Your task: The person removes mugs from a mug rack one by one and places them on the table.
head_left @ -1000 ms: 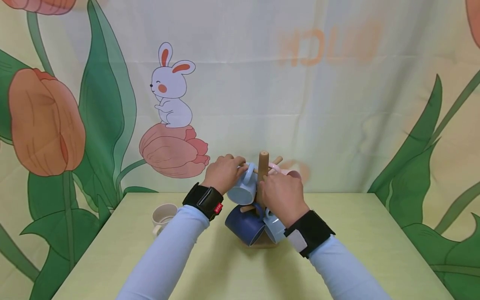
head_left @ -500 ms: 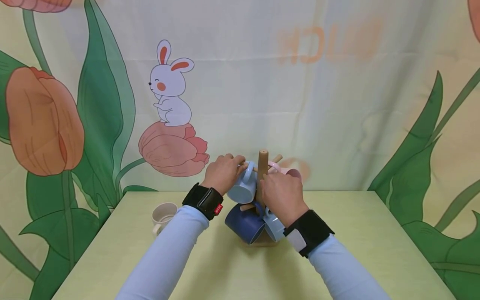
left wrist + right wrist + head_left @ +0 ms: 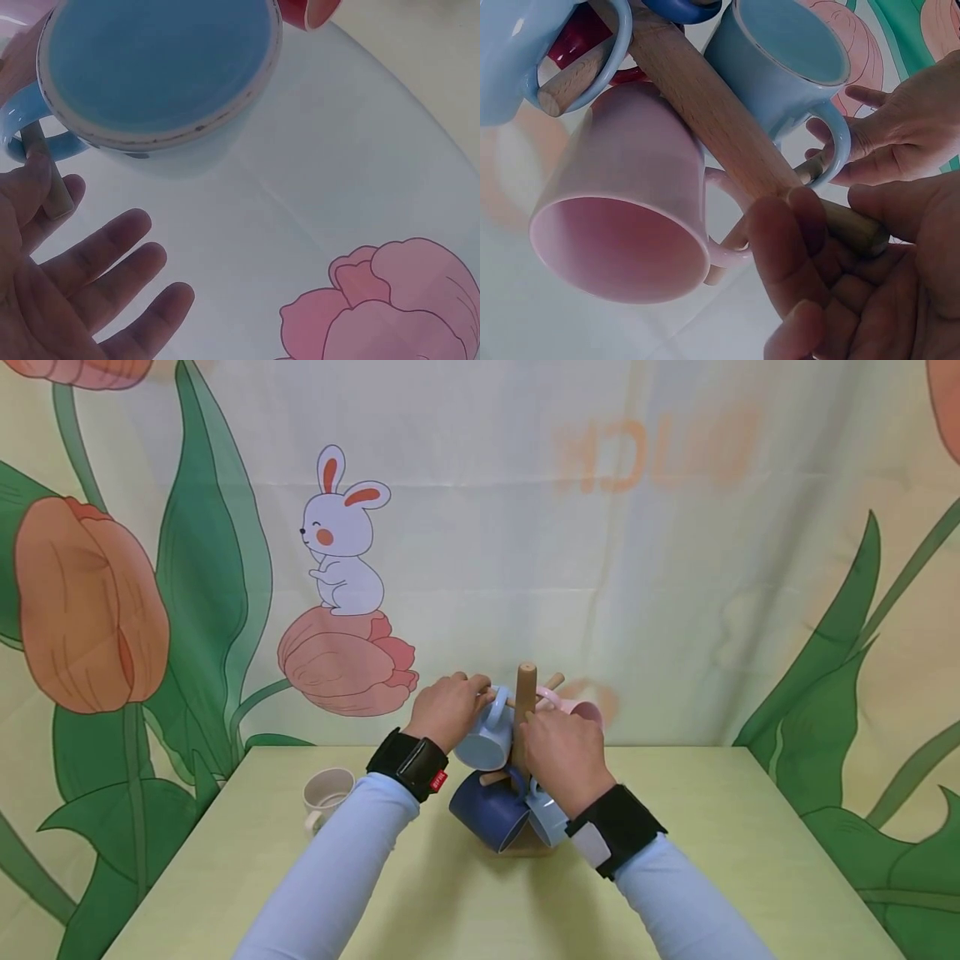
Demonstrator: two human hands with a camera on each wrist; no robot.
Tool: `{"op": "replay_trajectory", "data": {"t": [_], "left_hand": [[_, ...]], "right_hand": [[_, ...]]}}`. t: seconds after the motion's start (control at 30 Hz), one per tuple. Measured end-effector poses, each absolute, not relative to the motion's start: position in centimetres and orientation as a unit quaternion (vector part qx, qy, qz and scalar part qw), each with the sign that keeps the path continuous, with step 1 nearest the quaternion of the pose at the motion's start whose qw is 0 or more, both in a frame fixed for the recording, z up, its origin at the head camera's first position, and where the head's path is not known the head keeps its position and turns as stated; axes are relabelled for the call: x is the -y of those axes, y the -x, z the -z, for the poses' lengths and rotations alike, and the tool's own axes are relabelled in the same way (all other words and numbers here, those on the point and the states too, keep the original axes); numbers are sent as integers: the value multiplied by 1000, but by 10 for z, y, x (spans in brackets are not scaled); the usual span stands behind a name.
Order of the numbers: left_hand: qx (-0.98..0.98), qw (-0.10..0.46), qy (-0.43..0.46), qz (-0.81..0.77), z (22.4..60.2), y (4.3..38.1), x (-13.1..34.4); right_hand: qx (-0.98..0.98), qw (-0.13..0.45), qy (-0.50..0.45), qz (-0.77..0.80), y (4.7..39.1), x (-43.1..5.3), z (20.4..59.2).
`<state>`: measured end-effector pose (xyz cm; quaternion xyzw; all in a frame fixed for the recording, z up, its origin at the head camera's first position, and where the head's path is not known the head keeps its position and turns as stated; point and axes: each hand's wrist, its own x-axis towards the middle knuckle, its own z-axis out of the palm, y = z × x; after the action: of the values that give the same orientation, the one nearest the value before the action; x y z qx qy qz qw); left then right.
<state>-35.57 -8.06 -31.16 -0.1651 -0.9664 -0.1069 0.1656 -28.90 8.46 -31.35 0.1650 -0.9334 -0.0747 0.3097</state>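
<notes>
A wooden mug tree carries several mugs on its pegs. My left hand pinches the tip of an upper peg between thumb and finger, its other fingers spread. From that peg a light blue mug hangs by its handle. On the other side my right hand grips a peg end near the top of the post. Beside it hangs a pink mug. Lower down are a dark blue mug and another light blue mug. A red mug is partly hidden behind.
A beige cup stands on the pale green table, left of the mug tree and close to my left forearm. Behind the table hangs a printed curtain with a rabbit and tulips.
</notes>
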Motion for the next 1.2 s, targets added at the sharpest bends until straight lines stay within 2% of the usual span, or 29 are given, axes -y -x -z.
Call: {"op": "replay_trajectory", "data": {"t": [0.13,0.37,0.67,0.93,1.2], "left_hand": [[967,161,167,110,311,355,80],[964,173,168,107,307,350,82],[966,190,152,83,310,345,83],[962,219,152,65,312,342,82],[958,238,153,45,315,339,81]], "right_hand": [[937,299,-165,71,289,-85,313],[936,318,-146,34,293,-91,313],[960,239,-143,-2,301,-99,312],[967,215,-139,-4,306,-103,309],[977,161,-125,-56,312,-108,305]]}}
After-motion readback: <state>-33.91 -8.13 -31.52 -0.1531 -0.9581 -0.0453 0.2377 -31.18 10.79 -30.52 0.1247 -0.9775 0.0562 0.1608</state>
